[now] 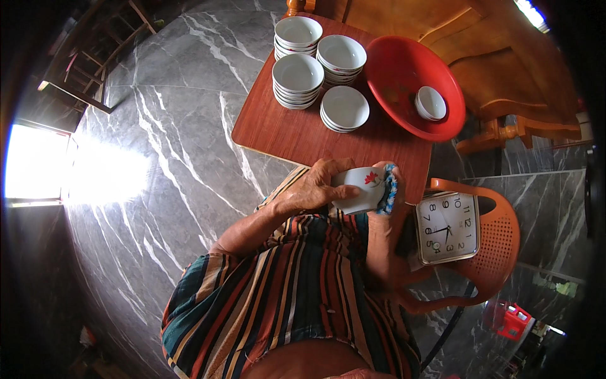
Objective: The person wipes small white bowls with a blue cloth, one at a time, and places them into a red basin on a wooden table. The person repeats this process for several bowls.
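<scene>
My left hand (326, 187) grips a white ceramic bowl (357, 203) with a red flower on its side, the thumb lying along the wall. The bowl is tipped sideways above my lap, by the near edge of the table. Against its right end my right hand (396, 177) presses a blue and white knitted cloth or scrubber (390, 189). Most of the right fingers are hidden behind the bowl and cloth. Beyond the hands, stacks of similar white bowls (298, 73) stand upright on the red-brown table (265, 128), the nearest stack (344, 108) being shorter.
A red plastic basin (397, 71) tilts at the table's right side, holding a few nested white bowls (432, 103). Right of me, a square wall clock (447, 227) rests on an orange plastic chair (502, 237). A carved wooden bench (473, 57) stands behind the table.
</scene>
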